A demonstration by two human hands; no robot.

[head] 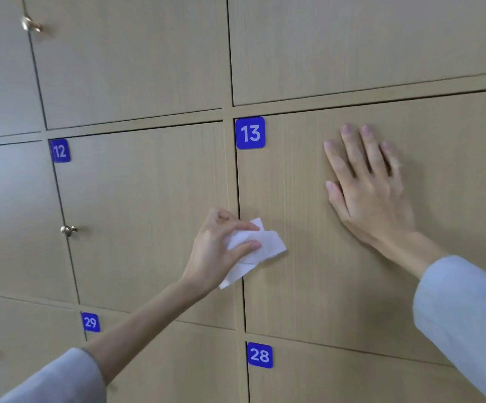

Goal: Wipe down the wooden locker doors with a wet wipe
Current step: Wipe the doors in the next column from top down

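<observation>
Wet wipe (253,248): you have it folded and white in your left hand (217,251), the grip closed round it, with your thumb over the top and your fingers curled beneath, so that a crumpled flap sticks out to the right and a corner hangs below your palm. It lies against the left edge of locker door 13 (308,286), right over the dark vertical gap that parts that door from locker door 12 (149,213).

Your right hand (366,184) holds nothing. Its fingers are straight and slightly spread, pointing up, with the palm flat against door 13, up and to the right of the wipe and well apart from it.

A blue number plate reading 13 (250,132) sits in that door's upper left corner, and a blue plate reading 12 (60,151) in the same corner of its neighbour. A small metal knob (68,230) stands at the left edge of door 12.

Below, you see blue plates reading 28 (259,355) and 29 (90,322). Every locker door in view is shut, so you cannot tell what any of them holds.

Both your forearms come out of pale blue-grey sleeves (465,315).
</observation>
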